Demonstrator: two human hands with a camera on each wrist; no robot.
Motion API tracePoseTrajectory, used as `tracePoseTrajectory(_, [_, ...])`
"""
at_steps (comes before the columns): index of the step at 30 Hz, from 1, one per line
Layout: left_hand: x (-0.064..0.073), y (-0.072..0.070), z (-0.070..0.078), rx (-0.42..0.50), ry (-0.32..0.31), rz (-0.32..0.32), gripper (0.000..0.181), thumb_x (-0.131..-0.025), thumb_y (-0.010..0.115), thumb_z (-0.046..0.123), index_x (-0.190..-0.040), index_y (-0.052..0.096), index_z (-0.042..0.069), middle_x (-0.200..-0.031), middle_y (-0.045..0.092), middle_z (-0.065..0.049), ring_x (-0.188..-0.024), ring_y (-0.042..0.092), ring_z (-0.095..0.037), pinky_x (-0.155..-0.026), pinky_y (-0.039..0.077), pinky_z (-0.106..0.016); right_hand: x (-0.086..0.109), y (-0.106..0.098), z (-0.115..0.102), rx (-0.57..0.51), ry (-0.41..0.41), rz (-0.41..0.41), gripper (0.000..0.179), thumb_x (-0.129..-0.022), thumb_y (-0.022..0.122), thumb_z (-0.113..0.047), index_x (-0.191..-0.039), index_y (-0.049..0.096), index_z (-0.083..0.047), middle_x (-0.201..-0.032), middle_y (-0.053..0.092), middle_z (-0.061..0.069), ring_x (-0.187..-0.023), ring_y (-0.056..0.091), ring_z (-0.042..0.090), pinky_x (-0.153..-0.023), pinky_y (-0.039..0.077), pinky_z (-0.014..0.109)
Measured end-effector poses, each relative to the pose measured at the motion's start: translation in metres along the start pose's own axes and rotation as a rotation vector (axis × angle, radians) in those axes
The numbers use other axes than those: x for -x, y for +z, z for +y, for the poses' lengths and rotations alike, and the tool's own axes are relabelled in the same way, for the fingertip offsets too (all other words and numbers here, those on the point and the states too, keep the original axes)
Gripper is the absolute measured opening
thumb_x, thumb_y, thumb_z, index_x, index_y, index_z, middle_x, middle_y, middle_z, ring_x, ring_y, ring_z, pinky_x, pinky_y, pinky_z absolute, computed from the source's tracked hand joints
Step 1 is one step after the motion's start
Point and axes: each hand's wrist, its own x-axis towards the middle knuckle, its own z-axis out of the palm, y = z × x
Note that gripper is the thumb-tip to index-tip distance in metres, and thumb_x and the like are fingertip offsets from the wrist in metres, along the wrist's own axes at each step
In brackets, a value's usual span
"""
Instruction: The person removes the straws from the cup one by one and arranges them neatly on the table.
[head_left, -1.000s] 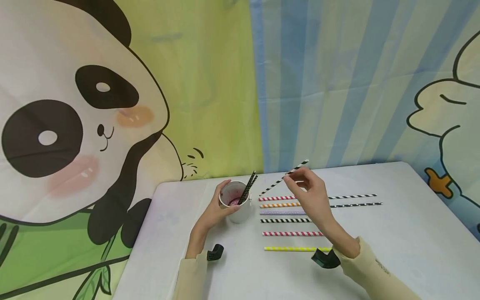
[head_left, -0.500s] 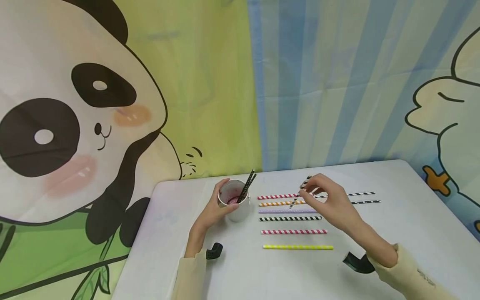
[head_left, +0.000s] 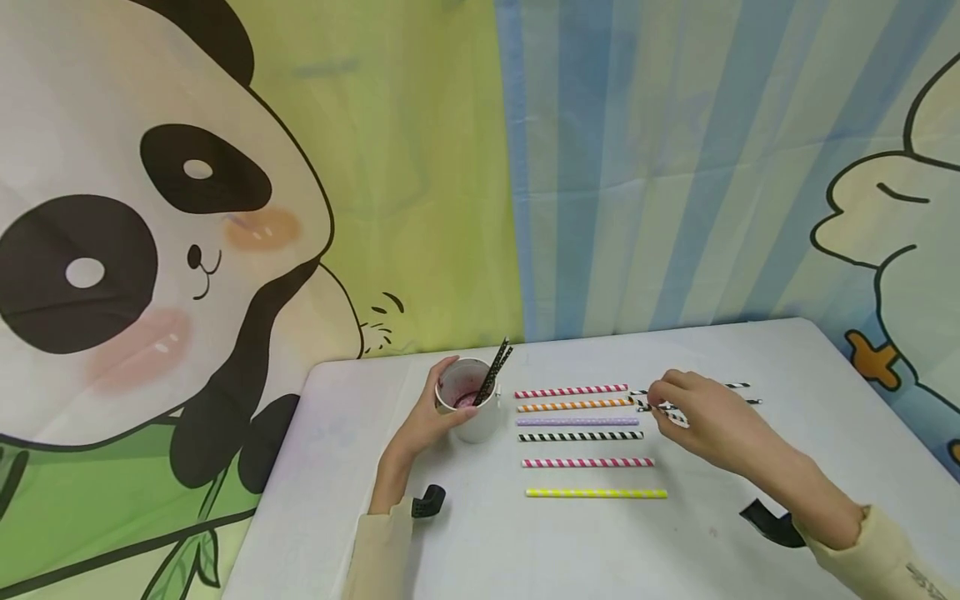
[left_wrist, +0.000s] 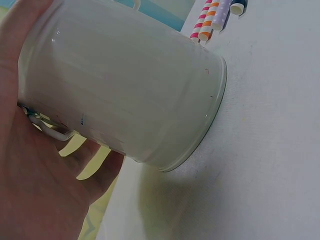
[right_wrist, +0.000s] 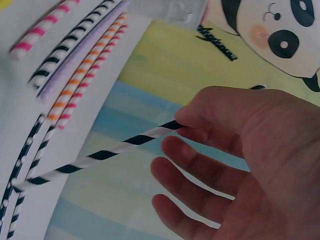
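My left hand grips a white pail around its side, thumb near the rim. Two black straws with light specks lean inside it against the right rim. In the left wrist view the pail is tilted, its base edge near the tabletop. My right hand pinches a black-and-white striped paper straw by one end between thumb and fingers. The straw's far end overlaps a black straw with white dots and a thin black-striped straw on the table; contact is unclear.
Left of my right hand, a column of straws lies on the white table: red-striped, orange-striped, lilac, black-striped, another red-striped and yellow. A printed curtain hangs behind.
My right hand has moved right and down with the striped straw, from near the pail to over the black-and-white straws at the right. The left hand keeps its grip on the pail.
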Motion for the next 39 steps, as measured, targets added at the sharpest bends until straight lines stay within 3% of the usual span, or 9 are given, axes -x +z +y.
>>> tracePoseTrajectory(4, [0.000, 0.000, 0.001, 0.005, -0.002, -0.005, 0.091, -0.083, 0.081, 0.018, -0.155, 0.027, 0.031, -0.150, 0.041, -0.012, -0.139, 0.039, -0.033, -0.113, 0.028, -0.057, 0.002, 0.009, 0.009, 0.118, -0.011, -0.043, 0.021, -0.079, 0.080, -0.011, -0.092, 0.067, -0.021, -0.087, 0.061, -0.006, -0.074, 0.054, 0.012, -0.064, 0.047, 0.033])
tracePoseTrajectory(8, [0.001, 0.000, 0.002, 0.009, -0.001, -0.002, 0.092, -0.083, 0.082, 0.018, -0.155, 0.027, 0.032, -0.150, 0.042, -0.011, -0.138, 0.040, -0.032, -0.113, 0.028, -0.057, 0.004, 0.019, 0.021, 0.167, -0.020, -0.064, 0.020, -0.079, 0.081, -0.011, -0.089, 0.066, -0.018, -0.085, 0.060, -0.004, -0.074, 0.055, 0.016, -0.064, 0.047, 0.037])
tracePoseTrajectory(19, [0.000, 0.000, 0.000, 0.030, 0.011, -0.008, 0.092, -0.082, 0.082, 0.016, -0.154, 0.027, 0.033, -0.149, 0.042, -0.011, -0.137, 0.040, -0.032, -0.114, 0.028, -0.055, 0.013, 0.041, 0.056, 0.168, -0.016, -0.088, 0.020, -0.079, 0.082, -0.011, -0.087, 0.065, -0.017, -0.084, 0.061, -0.002, -0.074, 0.055, 0.017, -0.064, 0.048, 0.038])
tracePoseTrajectory(27, [0.000, 0.001, 0.001, 0.064, 0.006, -0.015, 0.096, -0.082, 0.081, 0.010, -0.157, 0.023, 0.027, -0.152, 0.038, -0.017, -0.140, 0.037, -0.037, -0.115, 0.026, -0.060, 0.021, 0.056, 0.077, 0.169, 0.032, -0.117, 0.015, -0.080, 0.082, -0.011, -0.085, 0.069, -0.016, -0.082, 0.061, -0.001, -0.073, 0.057, 0.019, -0.067, 0.049, 0.041])
tracePoseTrajectory(39, [0.001, 0.001, 0.003, 0.039, 0.020, -0.016, 0.092, -0.083, 0.082, 0.017, -0.155, 0.026, 0.029, -0.150, 0.041, -0.014, -0.139, 0.038, -0.035, -0.115, 0.026, -0.060, 0.026, 0.074, 0.091, 0.143, 0.071, -0.106, 0.012, -0.080, 0.081, -0.008, -0.084, 0.072, -0.016, -0.079, 0.061, -0.003, -0.071, 0.056, 0.019, -0.061, 0.047, 0.037])
